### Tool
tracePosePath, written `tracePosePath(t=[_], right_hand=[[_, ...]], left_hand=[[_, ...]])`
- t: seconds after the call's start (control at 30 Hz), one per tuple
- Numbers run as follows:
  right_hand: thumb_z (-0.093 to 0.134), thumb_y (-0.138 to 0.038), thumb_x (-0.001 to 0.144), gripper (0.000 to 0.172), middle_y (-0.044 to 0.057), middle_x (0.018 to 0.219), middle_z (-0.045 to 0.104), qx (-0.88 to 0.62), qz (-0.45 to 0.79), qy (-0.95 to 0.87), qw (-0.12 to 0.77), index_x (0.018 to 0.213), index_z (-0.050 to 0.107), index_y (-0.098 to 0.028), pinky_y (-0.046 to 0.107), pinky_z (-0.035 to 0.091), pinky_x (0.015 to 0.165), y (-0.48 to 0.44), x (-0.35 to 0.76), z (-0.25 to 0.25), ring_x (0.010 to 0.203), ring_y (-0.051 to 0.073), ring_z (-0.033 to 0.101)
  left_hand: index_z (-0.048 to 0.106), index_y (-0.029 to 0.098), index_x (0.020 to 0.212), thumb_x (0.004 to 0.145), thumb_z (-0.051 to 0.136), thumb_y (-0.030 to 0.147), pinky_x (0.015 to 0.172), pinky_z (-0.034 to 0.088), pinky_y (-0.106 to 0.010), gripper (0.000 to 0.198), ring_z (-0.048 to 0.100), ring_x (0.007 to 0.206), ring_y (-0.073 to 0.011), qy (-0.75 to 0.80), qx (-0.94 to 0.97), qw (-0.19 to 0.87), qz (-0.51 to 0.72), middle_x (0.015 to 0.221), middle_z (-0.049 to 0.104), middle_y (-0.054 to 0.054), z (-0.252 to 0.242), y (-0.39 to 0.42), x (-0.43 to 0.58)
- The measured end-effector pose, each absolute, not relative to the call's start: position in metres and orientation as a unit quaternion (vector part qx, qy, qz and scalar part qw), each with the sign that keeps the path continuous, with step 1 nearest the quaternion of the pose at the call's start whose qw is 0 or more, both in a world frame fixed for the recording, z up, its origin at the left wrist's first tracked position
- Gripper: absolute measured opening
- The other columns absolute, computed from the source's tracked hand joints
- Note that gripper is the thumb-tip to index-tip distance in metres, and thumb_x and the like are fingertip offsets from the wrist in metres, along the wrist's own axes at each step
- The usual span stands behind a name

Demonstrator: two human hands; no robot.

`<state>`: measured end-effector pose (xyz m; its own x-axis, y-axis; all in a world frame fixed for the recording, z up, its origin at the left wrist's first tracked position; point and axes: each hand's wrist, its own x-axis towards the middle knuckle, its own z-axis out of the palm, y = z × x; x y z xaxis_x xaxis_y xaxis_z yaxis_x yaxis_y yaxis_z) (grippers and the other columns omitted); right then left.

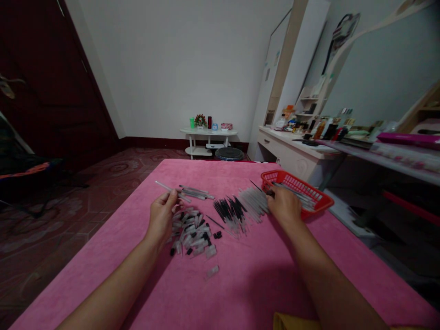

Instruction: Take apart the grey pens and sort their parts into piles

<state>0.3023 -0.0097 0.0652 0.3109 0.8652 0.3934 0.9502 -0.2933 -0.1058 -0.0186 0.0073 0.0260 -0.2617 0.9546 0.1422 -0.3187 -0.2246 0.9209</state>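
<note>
My left hand (161,216) is closed round a clear pen tube (164,186) whose end sticks out to the upper left, just above a heap of clear pen caps and small black parts (194,233). My right hand (283,205) rests with curled fingers at the near edge of a red plastic basket (321,198), on the end of a pile of clear tubes (252,201). What its fingers hold is hidden. A fan of black refills (228,210) lies between the hands. Several finished pens (195,192) lie beyond the left hand.
Everything lies on a pink cloth-covered table (247,284). A lone clear cap (212,271) lies nearer me. A white dressing table (292,146) with bottles stands at the right, a small white side table (208,137) by the far wall, a dark door (51,91) at left.
</note>
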Motion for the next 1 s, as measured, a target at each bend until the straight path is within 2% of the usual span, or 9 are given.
tracePosePath(t=[0.3, 0.63, 1.0], right_hand=[[0.054, -0.032, 0.084, 0.024, 0.011, 0.084, 0.071, -0.803, -0.166, -0.562, 0.108, 0.098, 0.07, -0.022, 0.032, 0.044, 0.063, -0.01, 0.304, 0.059, 0.079, 0.027, 0.067], [0.057, -0.035, 0.083, 0.027, 0.013, 0.085, 0.071, -0.817, -0.158, -0.547, 0.093, 0.102, 0.07, -0.022, 0.032, 0.045, 0.066, -0.01, 0.302, 0.059, 0.08, 0.026, 0.067], [0.056, -0.033, 0.084, 0.022, 0.012, 0.092, 0.07, -0.809, -0.162, -0.557, 0.097, 0.095, 0.07, -0.02, 0.032, 0.046, 0.066, -0.009, 0.303, 0.054, 0.082, 0.027, 0.067]], left_hand=[[0.069, 0.014, 0.085, 0.065, 0.073, 0.051, 0.054, 0.044, -0.02, 0.043, 0.055, 0.054, -0.0089, 0.42, 0.406, 0.475, 0.658, 0.064, 0.061, 0.001, 0.029, 0.004, -0.015], [0.068, 0.013, 0.086, 0.067, 0.072, 0.049, 0.053, 0.044, -0.02, 0.041, 0.055, 0.055, -0.0093, 0.418, 0.409, 0.485, 0.649, 0.066, 0.062, 0.0, 0.034, 0.0, -0.011], [0.068, 0.013, 0.087, 0.067, 0.073, 0.048, 0.052, 0.044, -0.019, 0.041, 0.054, 0.052, -0.0085, 0.418, 0.401, 0.496, 0.647, 0.064, 0.062, 0.001, 0.034, -0.002, -0.01]])
